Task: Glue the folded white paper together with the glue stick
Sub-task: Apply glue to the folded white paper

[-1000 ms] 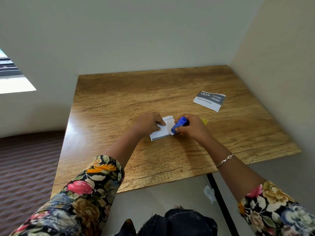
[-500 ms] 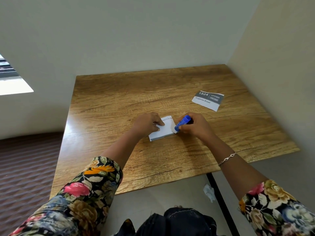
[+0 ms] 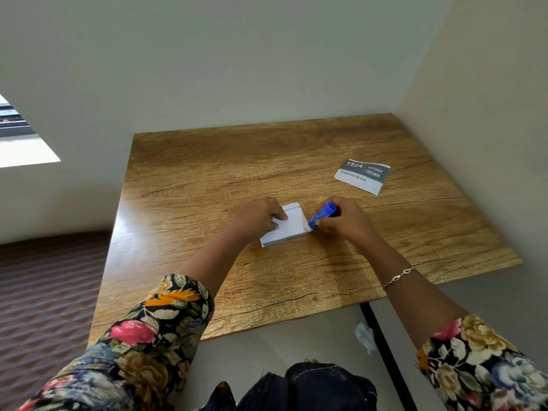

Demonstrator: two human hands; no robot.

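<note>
Folded paper (image 3: 289, 225) lies flat mid-bench (image 3: 207, 179), long axis running near-left to far-right. Glue stick (image 3: 321, 215) is tilted, tip down-left touching the paper's right edge, blue body rising up-right. Right hand (image 3: 345, 222), palm down, fingers wrapped around the stick. Left hand (image 3: 259, 216) presses the paper's left part, fingers curled on it. A printed card (image 3: 362, 176) lies far right, well apart.

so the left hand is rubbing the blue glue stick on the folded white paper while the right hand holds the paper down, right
The hands are swapped. In the head view the right hand rubs the blue glue stick on the folded white paper, while the left hand holds it down.
</note>
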